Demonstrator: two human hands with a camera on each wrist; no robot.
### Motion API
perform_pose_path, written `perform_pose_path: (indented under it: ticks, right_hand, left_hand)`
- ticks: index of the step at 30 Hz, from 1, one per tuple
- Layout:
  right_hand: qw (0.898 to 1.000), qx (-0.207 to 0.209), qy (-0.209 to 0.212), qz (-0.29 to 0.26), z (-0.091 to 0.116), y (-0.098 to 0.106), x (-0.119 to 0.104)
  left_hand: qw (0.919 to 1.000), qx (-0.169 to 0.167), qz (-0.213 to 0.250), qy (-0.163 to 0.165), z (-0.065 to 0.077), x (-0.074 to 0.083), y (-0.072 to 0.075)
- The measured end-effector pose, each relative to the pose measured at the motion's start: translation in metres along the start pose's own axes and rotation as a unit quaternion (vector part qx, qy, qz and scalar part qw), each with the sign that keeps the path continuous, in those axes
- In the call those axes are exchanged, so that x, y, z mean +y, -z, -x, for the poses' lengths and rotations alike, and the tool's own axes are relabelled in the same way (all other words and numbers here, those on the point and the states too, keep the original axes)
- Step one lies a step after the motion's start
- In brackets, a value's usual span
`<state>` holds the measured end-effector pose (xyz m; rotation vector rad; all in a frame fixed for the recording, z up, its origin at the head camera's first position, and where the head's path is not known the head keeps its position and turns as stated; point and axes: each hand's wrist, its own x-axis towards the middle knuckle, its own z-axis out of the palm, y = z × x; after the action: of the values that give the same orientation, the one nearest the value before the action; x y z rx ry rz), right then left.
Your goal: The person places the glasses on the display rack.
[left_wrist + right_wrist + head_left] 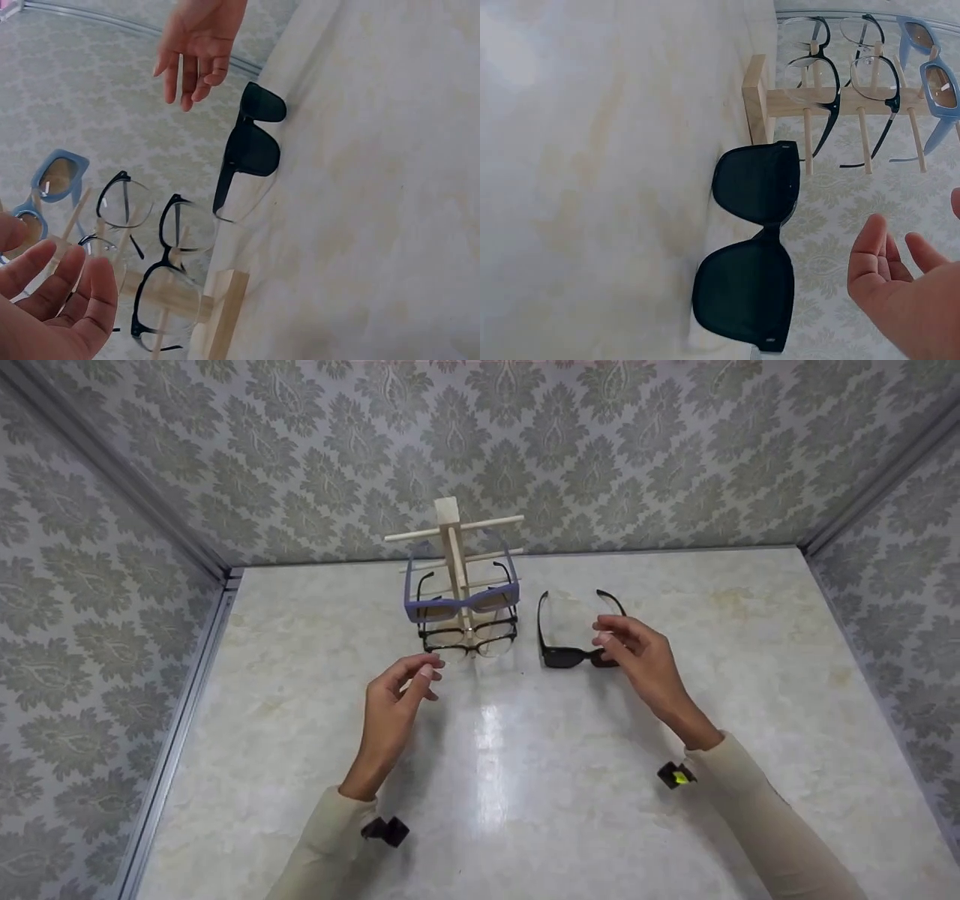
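Note:
A wooden display stand with crossbars holds purple-blue framed sunglasses above two pairs of clear-lensed glasses with dark upper rims; the lower pair and the upper pair both face the person. Right of the stand, black sunglasses rest on the table, temples pointing toward the back wall. My right hand, fingers loosely bent and holding nothing, overlaps their right lens in the head view; the right wrist view shows a gap between them. My left hand is empty too, fingers relaxed, just in front of the stand's lower left.
The pale marbled table runs back to a wall covered in patterned paper. Similar panels with metal edge rails stand on the left and right. Small black devices are worn at both wrists.

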<state>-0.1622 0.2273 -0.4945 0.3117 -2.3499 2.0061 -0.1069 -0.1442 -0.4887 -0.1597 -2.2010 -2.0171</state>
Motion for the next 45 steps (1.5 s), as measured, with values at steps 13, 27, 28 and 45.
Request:
perform_pose_path:
  ticks: [13, 27, 28, 45]
  right_hand:
    - [0.999, 0.039, 0.001, 0.012, 0.022, 0.021, 0.013]
    - [0.997, 0.067, -0.016, 0.034, 0.033, 0.03, 0.029]
    - [0.997, 0.067, -0.016, 0.035, 0.034, 0.03, 0.031]
    - [0.992, 0.083, -0.072, 0.054, 0.038, 0.04, 0.053]
  left_hand:
    - [0.9991, -0.029, 0.001, 0.03, 0.013, -0.023, -0.02]
    - [0.9966, -0.052, -0.033, 0.055, 0.019, -0.035, -0.038]
    - [0.9966, -0.053, -0.035, 0.054, 0.019, -0.036, -0.039]
    - [0.9954, -0.081, 0.01, 0.048, 0.012, -0.064, -0.074]
